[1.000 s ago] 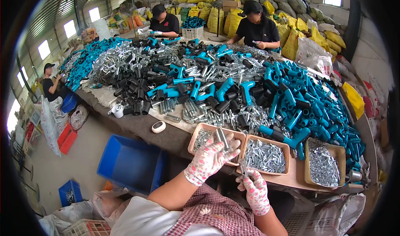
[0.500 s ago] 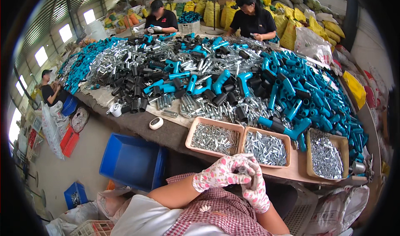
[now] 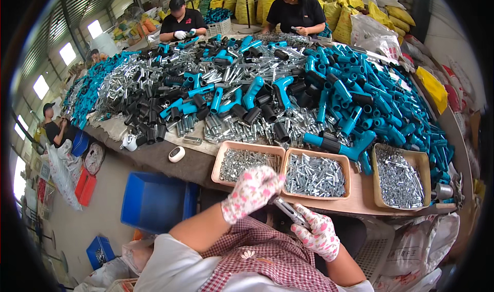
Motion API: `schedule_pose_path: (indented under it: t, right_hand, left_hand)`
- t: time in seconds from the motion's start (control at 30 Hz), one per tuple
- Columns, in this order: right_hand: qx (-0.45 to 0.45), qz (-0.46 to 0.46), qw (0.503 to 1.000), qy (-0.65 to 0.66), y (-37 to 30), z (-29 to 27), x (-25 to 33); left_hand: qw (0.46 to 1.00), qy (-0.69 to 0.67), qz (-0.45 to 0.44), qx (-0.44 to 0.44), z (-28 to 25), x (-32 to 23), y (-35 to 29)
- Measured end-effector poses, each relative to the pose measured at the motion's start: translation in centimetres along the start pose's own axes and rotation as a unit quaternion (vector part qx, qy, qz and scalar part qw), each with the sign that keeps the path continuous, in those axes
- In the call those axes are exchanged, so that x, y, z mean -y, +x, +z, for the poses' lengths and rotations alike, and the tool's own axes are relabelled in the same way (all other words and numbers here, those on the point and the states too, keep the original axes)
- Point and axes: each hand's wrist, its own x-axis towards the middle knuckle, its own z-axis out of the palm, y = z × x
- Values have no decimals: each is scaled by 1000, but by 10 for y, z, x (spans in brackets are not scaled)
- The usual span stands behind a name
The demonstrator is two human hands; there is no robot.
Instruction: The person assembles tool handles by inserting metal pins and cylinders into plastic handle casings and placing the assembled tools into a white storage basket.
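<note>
In front of my apron, my right hand (image 3: 319,234) in a flowered glove grips the lower end of a silver metal tube (image 3: 289,210) that has a slot-like opening. The tube tilts up and left, its darker upper end close under my left hand (image 3: 252,193). My left hand, in a matching glove, has its fingers curled closed; what they hold, if anything, is hidden. Beyond the hands stand a tray of small metal pieces (image 3: 223,174), a tray of short metal pins (image 3: 315,193) and, farther right, another tray of small parts (image 3: 378,181).
The table is heaped with teal tool housings (image 3: 355,104), black sleeves (image 3: 145,114) and silver metal parts (image 3: 226,130). A white oval device (image 3: 176,154) lies near the edge. Below left stands a blue bin (image 3: 157,202). Two people (image 3: 182,24) (image 3: 296,11) work across the table, with sacks behind.
My hands were together around a greyish part; now they are apart. The left has moved up and left, the right lower, with the metal tube showing between. The whole view has shifted slightly.
</note>
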Motion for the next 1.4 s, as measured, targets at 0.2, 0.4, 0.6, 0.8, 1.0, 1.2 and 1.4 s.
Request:
schedule_pose_path:
  t: [0.2,0.4,0.6,0.8,1.0,1.2,1.4]
  right_hand:
    - [-17,151,983,105,5,-19,22]
    - [-106,145,973,145,3,-18,7]
    - [-180,106,978,-11,10,-22,9]
    - [-207,2,974,-89,21,-13,11]
    - [-103,22,994,-21,21,-22,13]
    - [5,125,986,106,25,-25,22]
    - [169,125,978,-17,38,-22,36]
  left_hand:
    - [903,402,-152,-20,-38,54,111]
    - [921,380,-72,-42,-38,78,131]
    - [954,-264,-134,-52,-39,39,58]
    - [885,-437,-159,-32,-15,28,-9]
    - [930,-362,-66,4,-24,23,-26]
    - [946,-293,-48,127,-11,17,-39]
    - [950,-8,17,312,-27,10,-39]
